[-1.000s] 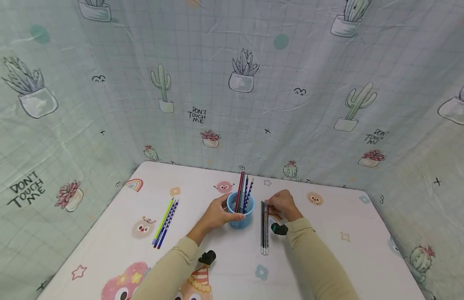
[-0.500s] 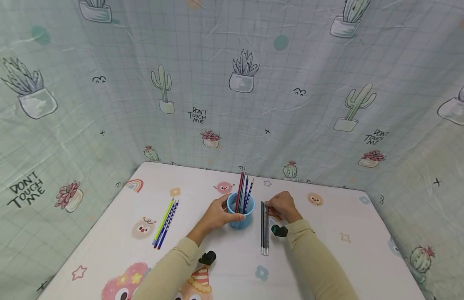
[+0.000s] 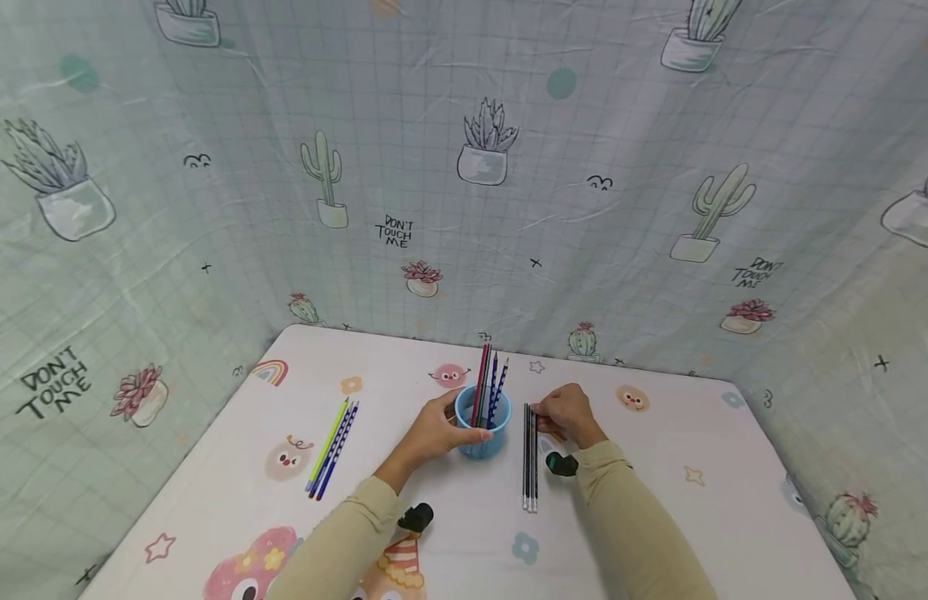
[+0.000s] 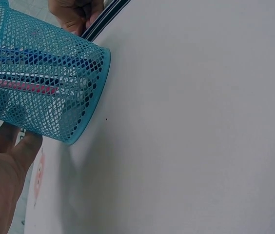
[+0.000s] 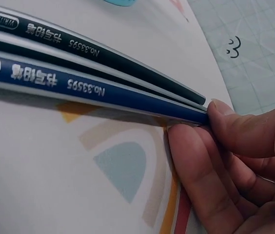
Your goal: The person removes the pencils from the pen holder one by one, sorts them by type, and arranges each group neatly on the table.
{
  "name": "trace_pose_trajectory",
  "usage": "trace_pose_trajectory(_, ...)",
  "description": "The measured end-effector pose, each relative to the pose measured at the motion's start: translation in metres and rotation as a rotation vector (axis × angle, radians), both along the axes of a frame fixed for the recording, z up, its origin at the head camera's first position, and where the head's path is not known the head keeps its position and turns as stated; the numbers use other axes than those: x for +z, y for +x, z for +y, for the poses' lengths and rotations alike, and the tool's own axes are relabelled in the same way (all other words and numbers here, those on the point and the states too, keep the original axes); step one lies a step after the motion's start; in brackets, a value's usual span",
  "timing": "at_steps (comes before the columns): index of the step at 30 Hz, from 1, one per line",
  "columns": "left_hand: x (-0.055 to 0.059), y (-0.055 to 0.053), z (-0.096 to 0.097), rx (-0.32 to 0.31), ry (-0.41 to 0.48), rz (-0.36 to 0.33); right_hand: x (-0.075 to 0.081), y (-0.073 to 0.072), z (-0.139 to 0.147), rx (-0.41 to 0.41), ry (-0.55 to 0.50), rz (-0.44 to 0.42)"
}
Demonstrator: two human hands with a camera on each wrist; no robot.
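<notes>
My left hand (image 3: pixel 433 429) holds the light blue mesh pencil cup (image 3: pixel 479 447) around its side, thumb in front near the rim. The cup stands upright on the table with several pencils (image 3: pixel 482 385) in it, red, dark and blue ones, some dotted. Right of the cup, three striped pencils (image 3: pixel 529 462) lie side by side, silver ends toward me. At their far end my right hand (image 3: pixel 569 412) pinches the tip of the dark blue and silver pencil (image 5: pixel 103 92) between thumb and index finger. A dark green pencil (image 5: pixel 142 80) runs alongside it in the right wrist view.
On the left of the white patterned table (image 3: pixel 629 525) lie several pencils, a yellow-green pencil (image 3: pixel 328 446) and blue dotted pencils (image 3: pixel 338 454). A cactus-print cloth (image 3: pixel 403 183) hangs behind the table and along both sides.
</notes>
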State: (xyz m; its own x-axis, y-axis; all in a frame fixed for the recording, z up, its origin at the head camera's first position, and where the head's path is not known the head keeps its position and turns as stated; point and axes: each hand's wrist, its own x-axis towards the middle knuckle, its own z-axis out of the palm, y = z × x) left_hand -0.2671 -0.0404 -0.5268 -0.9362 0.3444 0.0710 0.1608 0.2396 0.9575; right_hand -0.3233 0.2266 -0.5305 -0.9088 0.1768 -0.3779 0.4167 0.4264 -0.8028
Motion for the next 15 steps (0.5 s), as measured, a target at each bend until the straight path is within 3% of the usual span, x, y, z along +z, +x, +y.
trace_pose_trajectory(15,0.0,0.002,0.0,0.0,-0.02,-0.009,0.009,0.017,0.004,0.064,-0.052,0.095)
